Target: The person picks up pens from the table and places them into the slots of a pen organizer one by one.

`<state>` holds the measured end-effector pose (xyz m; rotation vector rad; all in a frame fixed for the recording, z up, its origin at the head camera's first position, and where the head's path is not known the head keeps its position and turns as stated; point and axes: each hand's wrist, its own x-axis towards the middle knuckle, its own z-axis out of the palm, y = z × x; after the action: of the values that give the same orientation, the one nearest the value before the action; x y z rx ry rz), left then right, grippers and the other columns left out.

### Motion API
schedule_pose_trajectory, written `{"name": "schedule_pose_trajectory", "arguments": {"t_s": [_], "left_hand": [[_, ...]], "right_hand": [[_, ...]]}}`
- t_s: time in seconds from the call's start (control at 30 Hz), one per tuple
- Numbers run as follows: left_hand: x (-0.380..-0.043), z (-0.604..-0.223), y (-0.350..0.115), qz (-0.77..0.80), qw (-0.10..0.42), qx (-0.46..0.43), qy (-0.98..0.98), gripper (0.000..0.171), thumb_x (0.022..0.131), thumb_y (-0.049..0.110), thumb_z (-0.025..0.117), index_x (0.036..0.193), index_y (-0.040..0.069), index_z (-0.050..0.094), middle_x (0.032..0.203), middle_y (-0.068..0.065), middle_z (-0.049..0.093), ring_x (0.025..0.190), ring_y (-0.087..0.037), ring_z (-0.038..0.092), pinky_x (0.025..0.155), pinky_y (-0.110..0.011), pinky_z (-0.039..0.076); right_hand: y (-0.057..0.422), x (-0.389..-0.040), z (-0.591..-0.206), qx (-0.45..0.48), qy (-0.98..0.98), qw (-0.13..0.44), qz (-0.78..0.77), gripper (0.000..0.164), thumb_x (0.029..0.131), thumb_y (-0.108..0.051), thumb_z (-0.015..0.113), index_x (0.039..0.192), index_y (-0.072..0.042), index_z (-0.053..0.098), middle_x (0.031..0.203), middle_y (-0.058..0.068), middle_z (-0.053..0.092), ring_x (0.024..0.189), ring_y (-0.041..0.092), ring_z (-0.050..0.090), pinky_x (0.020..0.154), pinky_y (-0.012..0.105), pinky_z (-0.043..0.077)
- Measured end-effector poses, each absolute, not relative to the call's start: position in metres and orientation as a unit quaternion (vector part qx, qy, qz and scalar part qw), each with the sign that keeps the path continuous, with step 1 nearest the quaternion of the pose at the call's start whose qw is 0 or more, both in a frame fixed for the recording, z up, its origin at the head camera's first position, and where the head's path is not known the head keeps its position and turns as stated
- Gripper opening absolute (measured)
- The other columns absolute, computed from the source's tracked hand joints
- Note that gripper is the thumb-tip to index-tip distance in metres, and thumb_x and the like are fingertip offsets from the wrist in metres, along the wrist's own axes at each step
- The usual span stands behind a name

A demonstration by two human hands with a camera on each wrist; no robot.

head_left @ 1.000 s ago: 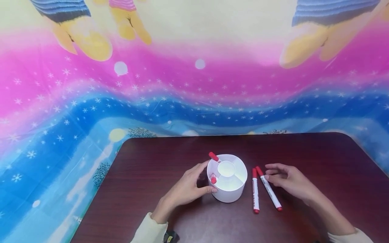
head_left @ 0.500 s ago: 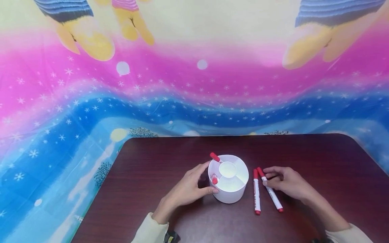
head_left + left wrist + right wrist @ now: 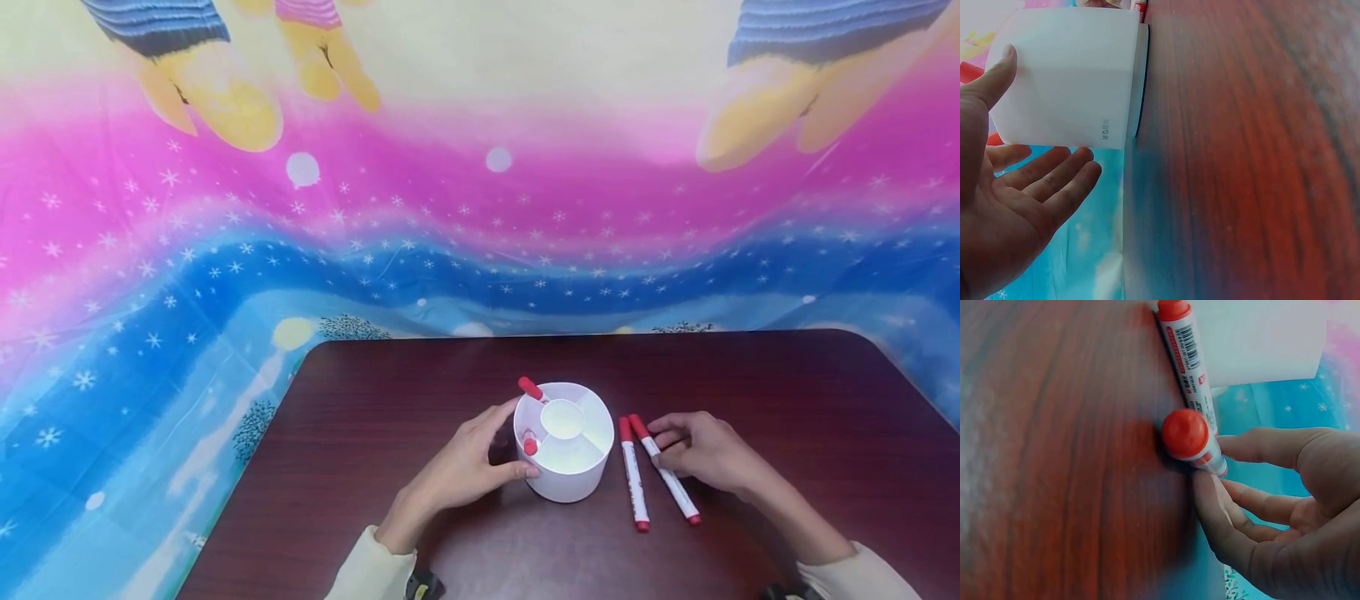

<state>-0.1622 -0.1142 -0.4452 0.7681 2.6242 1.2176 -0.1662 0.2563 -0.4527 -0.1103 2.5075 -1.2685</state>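
Observation:
My left hand (image 3: pixel 476 458) holds the side of a round white pen holder (image 3: pixel 566 485), thumb on its front wall and fingers at its far left side. In the left wrist view the thumb lies along the holder's wall (image 3: pixel 1072 75). Two red-capped markers (image 3: pixel 529 387) stand in its left compartments. To the right, my right hand (image 3: pixel 708 450) pinches a white marker with a red cap (image 3: pixel 678 493) between thumb and fingers, low over the table. Beside it lies a second red-capped marker (image 3: pixel 634 487), which shows its barcode in the right wrist view.
The dark brown wooden table (image 3: pixel 420 375) has rounded far corners. Behind it hangs a colourful cloth (image 3: pixel 487 208) with snowflakes and cartoon figures. The holder's round middle cup (image 3: pixel 562 419) and its dividers face up.
My right hand has moved slightly left and taken hold of the right-hand marker. The marker beside it has shifted and tilted a little. The left hand stays on the pen holder.

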Motion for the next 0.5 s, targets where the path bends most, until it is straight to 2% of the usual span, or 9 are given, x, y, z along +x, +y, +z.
{"name": "schedule_pose_trajectory", "arguments": {"t_s": [0.23,0.5], "left_hand": [[-0.1621,-0.4443,-0.1142,0.406,0.078,0.255,0.874,0.094,0.091,0.046,0.086,0.168,0.032,0.035,0.161,0.007,0.054,0.149,-0.017,0.051,0.123,-0.053,0.046],[-0.1623,-0.4454,-0.1146,0.408,0.078,0.256,0.873,0.094,0.091,0.047,0.086,0.168,0.033,0.034,0.161,0.008,0.053,0.149,-0.016,0.051,0.123,-0.052,0.046]], "right_hand": [[0.2612,-0.1625,-0.4488,-0.038,0.856,0.191,-0.478,0.055,0.091,-0.002,0.073,0.142,0.014,0.058,0.112,0.017,0.07,0.093,0.023,0.068,0.074,0.031,0.064],[0.2626,-0.1618,-0.443,-0.044,0.843,0.185,-0.503,0.053,0.095,-0.001,0.07,0.143,0.014,0.054,0.121,0.021,0.069,0.099,0.024,0.07,0.077,0.031,0.063]]}}
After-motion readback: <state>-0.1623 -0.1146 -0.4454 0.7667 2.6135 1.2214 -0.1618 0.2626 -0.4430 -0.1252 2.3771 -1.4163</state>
